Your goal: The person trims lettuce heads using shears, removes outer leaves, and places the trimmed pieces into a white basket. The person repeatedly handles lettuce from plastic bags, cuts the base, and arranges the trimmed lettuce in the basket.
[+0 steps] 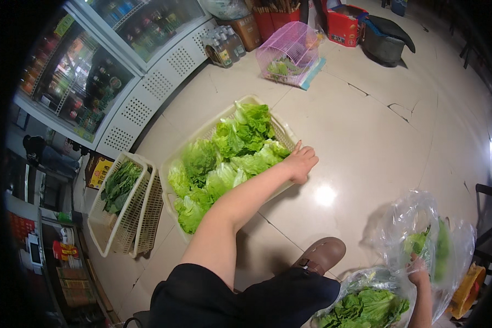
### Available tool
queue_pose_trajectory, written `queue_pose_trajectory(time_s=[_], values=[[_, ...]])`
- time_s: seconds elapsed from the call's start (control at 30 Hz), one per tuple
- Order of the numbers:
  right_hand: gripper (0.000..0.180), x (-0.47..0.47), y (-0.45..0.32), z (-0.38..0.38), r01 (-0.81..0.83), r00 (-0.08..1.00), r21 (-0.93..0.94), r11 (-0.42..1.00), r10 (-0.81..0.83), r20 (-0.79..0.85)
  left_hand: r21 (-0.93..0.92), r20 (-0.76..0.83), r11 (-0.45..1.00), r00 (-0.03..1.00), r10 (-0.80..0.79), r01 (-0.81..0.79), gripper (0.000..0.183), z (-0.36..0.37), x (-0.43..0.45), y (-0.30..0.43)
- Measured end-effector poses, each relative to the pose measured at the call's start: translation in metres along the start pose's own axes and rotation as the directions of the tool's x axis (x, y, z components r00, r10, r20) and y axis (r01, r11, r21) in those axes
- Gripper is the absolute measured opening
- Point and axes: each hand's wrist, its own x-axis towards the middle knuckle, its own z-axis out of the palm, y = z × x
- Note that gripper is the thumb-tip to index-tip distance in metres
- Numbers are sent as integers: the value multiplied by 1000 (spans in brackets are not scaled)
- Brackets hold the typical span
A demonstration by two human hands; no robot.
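Observation:
A cream plastic basket (285, 127) heaped with green lettuce (197, 160) sits on the floor in front of me. My left arm stretches across it. My left hand (301, 164) is at its right corner with fingers bent; whether they grip the rim is hidden. Over at the lower right, my right hand (418, 270) is among clear plastic bags (397, 217). Its fingertips are closed at the base of a lettuce leaf (416, 241), partly behind the plastic. Below that hand, more lettuce (365, 307) lies in an open plastic bag.
Two tilted cream baskets (147, 221) stand left, one holding dark leafy greens (123, 184). A glass-door drinks fridge (94, 74) lines the upper left. Farther off are bottles (225, 45), a pink cage (287, 53) and a red box (344, 24). My brown shoe (324, 254) is between the hands.

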Motion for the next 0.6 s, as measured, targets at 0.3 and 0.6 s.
queue_pose_trajectory(time_s=[0.3, 0.6], values=[[66, 17, -30, -3, 186, 982, 113, 976, -182, -45, -112, -583, 982, 790, -188, 151, 45, 55, -20, 27], [63, 50, -11, 57, 227, 953, -81, 970, -205, 222, -282, -453, 959, 879, -149, 17, 53, 91, 3, 60]])
